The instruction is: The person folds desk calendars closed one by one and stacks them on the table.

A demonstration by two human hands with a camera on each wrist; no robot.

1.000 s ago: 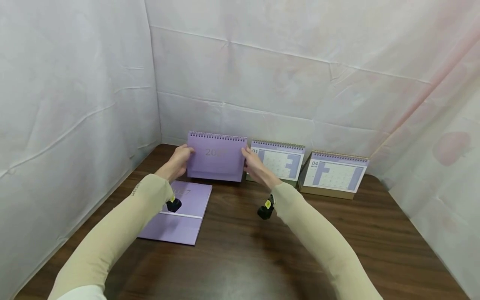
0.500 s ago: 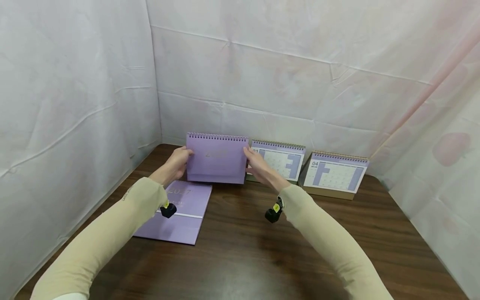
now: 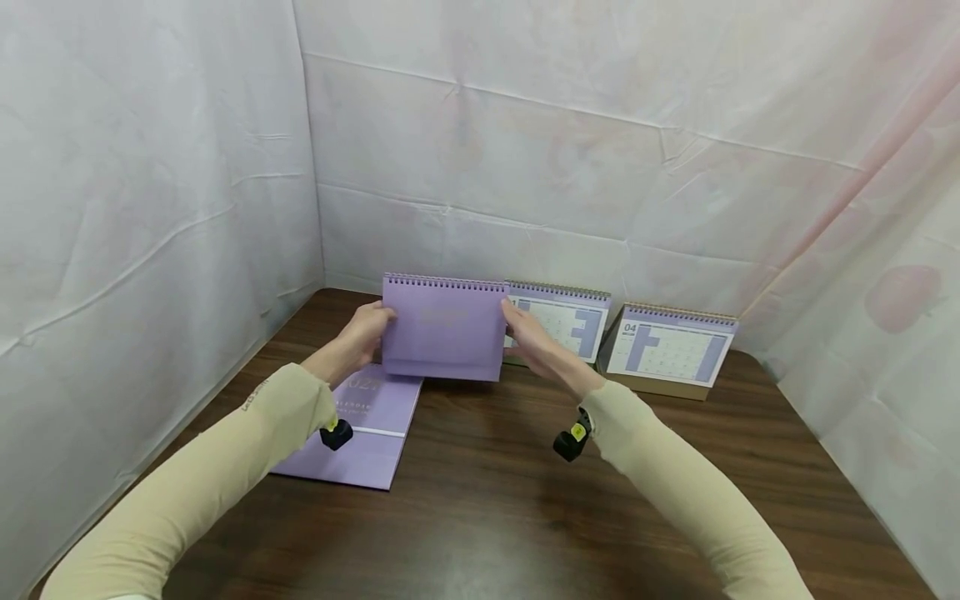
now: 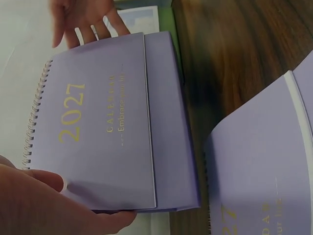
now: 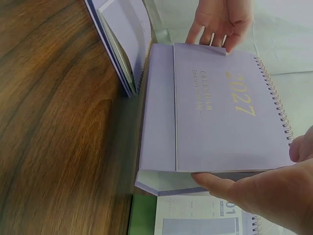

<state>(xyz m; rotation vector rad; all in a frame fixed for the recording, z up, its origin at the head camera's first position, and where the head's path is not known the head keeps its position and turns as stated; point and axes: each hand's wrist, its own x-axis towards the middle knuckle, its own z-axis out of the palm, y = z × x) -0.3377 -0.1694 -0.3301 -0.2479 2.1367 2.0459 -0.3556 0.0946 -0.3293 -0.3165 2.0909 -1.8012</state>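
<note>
A purple desk calendar (image 3: 444, 333) with a spiral along its top edge is held by both hands at its two short sides. Gold "2027" lettering shows on its cover in both wrist views. My left hand (image 3: 366, 329) grips the left side, thumb on the cover (image 4: 98, 161). At the other side my right hand (image 3: 534, 340) grips the edge, its thumb near the spiral and a finger at the side. The calendar's stand is spread, with a gap visible beneath the cover in the right wrist view (image 5: 168, 180).
Another purple 2027 calendar (image 3: 375, 454) lies flat at the left front, with a white band across it. Two standing calendars with month pages, one marked 01 (image 3: 558, 321) and one marked 04 (image 3: 667, 350), stand at the right. White curtains surround the brown table (image 3: 480, 517).
The held calendar has come nearer to me and slightly right, and it tilts back more. Both hands move with it. The other calendars stay where they were.
</note>
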